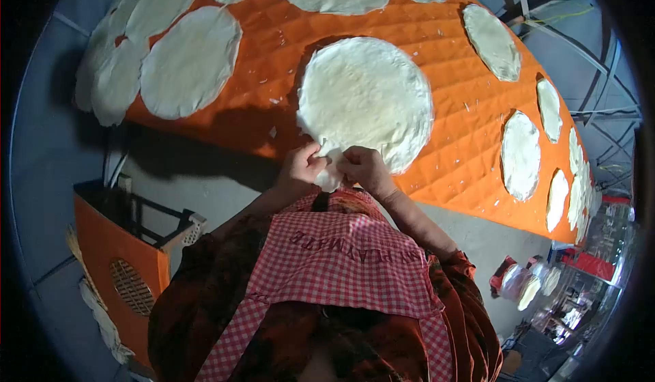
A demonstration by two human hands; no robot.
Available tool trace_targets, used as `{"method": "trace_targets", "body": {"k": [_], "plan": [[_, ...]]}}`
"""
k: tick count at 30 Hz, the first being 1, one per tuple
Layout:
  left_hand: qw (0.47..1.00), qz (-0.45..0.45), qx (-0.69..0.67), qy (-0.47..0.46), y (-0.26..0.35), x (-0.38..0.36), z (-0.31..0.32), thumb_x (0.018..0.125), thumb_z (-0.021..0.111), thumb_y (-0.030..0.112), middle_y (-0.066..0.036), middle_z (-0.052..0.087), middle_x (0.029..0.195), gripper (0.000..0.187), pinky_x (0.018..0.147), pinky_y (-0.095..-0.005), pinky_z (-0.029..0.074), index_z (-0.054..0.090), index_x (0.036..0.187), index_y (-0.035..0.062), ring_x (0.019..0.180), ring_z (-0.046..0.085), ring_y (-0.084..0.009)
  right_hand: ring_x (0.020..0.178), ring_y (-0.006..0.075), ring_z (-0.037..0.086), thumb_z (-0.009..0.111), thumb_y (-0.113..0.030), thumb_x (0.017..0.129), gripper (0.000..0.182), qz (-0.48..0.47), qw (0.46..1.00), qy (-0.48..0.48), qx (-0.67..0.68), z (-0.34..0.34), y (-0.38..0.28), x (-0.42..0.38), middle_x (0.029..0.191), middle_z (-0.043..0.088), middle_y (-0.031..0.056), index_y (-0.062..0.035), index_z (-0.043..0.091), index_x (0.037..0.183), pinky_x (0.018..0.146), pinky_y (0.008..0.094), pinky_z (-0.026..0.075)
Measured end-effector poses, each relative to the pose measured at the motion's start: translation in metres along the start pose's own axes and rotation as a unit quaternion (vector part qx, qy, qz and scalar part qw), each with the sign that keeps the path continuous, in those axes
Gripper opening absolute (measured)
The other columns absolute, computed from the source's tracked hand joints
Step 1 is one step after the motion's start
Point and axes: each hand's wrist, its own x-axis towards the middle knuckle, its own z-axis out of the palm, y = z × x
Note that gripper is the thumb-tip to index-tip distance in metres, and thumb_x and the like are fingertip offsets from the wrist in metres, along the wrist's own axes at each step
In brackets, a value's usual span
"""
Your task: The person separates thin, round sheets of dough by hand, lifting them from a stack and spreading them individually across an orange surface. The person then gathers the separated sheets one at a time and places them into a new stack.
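Note:
A large round sheet of thin, pale dough (365, 98) lies on the orange quilted cloth (266, 61) in front of me. At its near edge my left hand (301, 167) and my right hand (368, 170) are close together. Both have their fingers pinched on the dough's edge. A small flap of the dough (329, 177) hangs down between them, over the table's near edge. The fingertips partly cover the spot where the flap meets the round sheet. White flakes are scattered on the cloth around it.
More flat dough rounds (191, 64) overlap at the left and back, and others (520, 155) lie on the right. Below the table at left stands an orange box (129, 273) with a round grille. Clear plastic packages (522, 283) are at lower right.

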Motion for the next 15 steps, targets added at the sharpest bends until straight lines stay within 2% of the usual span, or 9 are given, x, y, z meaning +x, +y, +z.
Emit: {"method": "trace_targets", "body": {"k": [1, 2, 5, 8, 11, 13, 14, 15], "plan": [[0.999, -0.020, -0.029, -0.010, -0.005, -0.004, -0.002, 0.079, 0.059, 0.009, -0.006, 0.046, 0.058, 0.012, 0.051, -0.0298, 0.037, 0.051, 0.079, -0.0003, 0.056, 0.042, -0.0080, 0.062, 0.0064, 0.055, 0.061, -0.011, 0.084, 0.014, 0.037, 0.999, 0.002, 0.013, 0.003, -0.006, -0.003, 0.067, 0.060, 0.0056, 0.0026, 0.061, 0.087, 0.055, 0.0245, 0.045], [0.997, -0.042, -0.058, -0.020, -0.009, -0.009, -0.005, 0.079, 0.059, 0.010, -0.005, 0.045, 0.059, 0.014, 0.051, -0.0286, 0.036, 0.050, 0.078, -0.0002, 0.057, 0.041, -0.0063, 0.055, 0.0060, 0.051, 0.061, -0.016, 0.086, 0.017, 0.032, 0.999, -0.005, -0.003, 0.008, -0.007, -0.005, 0.063, 0.057, 0.0037, 0.0011, 0.061, 0.085, 0.051, 0.0231, 0.042], [0.994, -0.060, -0.085, -0.036, -0.008, -0.022, -0.014, 0.081, 0.058, 0.014, -0.004, 0.045, 0.060, 0.017, 0.052, -0.0270, 0.035, 0.050, 0.078, -0.0005, 0.059, 0.042, -0.0050, 0.059, 0.0063, 0.051, 0.060, -0.020, 0.088, 0.023, 0.025, 0.998, -0.035, -0.035, 0.021, -0.011, -0.008, 0.064, 0.056, 0.0013, 0.0034, 0.062, 0.091, 0.053, 0.0232, 0.042], [0.993, -0.058, -0.089, -0.043, -0.014, -0.031, -0.015, 0.082, 0.057, 0.016, -0.003, 0.048, 0.064, 0.018, 0.055, -0.0272, 0.038, 0.051, 0.082, -0.0007, 0.064, 0.045, -0.0058, 0.061, 0.0052, 0.051, 0.059, -0.023, 0.089, 0.024, -0.003, 0.989, -0.084, -0.118, 0.030, -0.018, -0.011, 0.072, 0.057, -0.0006, 0.0009, 0.061, 0.093, 0.051, 0.0223, 0.040], [0.964, -0.141, -0.220, -0.050, -0.013, -0.055, -0.010, 0.084, 0.053, 0.017, -0.004, 0.053, 0.068, 0.018, 0.060, -0.0296, 0.043, 0.053, 0.089, -0.0005, 0.067, 0.049, -0.0085, 0.070, 0.0065, 0.050, 0.054, -0.019, 0.093, 0.027, -0.038, 0.989, -0.141, -0.026, 0.040, 0.009, -0.014, 0.079, 0.059, -0.0007, 0.0026, 0.059, 0.107, 0.060, 0.0243, 0.043], [0.984, -0.112, -0.125, -0.066, -0.025, -0.073, -0.013, 0.087, 0.049, 0.018, -0.009, 0.058, 0.073, 0.020, 0.065, -0.0332, 0.045, 0.054, 0.094, -0.0003, 0.071, 0.056, -0.0139, 0.074, 0.0072, 0.051, 0.050, -0.019, 0.094, 0.027, 0.028, 0.978, -0.197, -0.058, 0.054, -0.009, -0.019, 0.085, 0.059, -0.0016, 0.0023, 0.059, 0.108, 0.063, 0.0264, 0.044], [0.989, -0.086, -0.070, -0.096, -0.006, -0.082, -0.032, 0.089, 0.048, 0.022, -0.015, 0.061, 0.077, 0.023, 0.068, -0.0377, 0.046, 0.054, 0.093, 0.0005, 0.073, 0.061, -0.0238, 0.073, 0.0103, 0.053, 0.050, -0.019, 0.094, 0.026, 0.026, 0.972, -0.221, -0.078, 0.059, -0.003, -0.019, 0.085, 0.060, 0.0002, 0.0011, 0.059, 0.108, 0.063, 0.0275, 0.045], [0.996, -0.055, -0.007, -0.072, -0.006, -0.092, -0.035, 0.090, 0.048, 0.025, -0.015, 0.062, 0.077, 0.025, 0.068, -0.0391, 0.046, 0.054, 0.092, 0.0006, 0.074, 0.061, -0.0269, 0.072, 0.0134, 0.055, 0.050, -0.018, 0.093, 0.025, 0.022, 0.966, -0.240, -0.097, 0.060, 0.008, -0.018, 0.085, 0.062, 0.0020, -0.0001, 0.059, 0.108, 0.063, 0.0286, 0.045]]}}
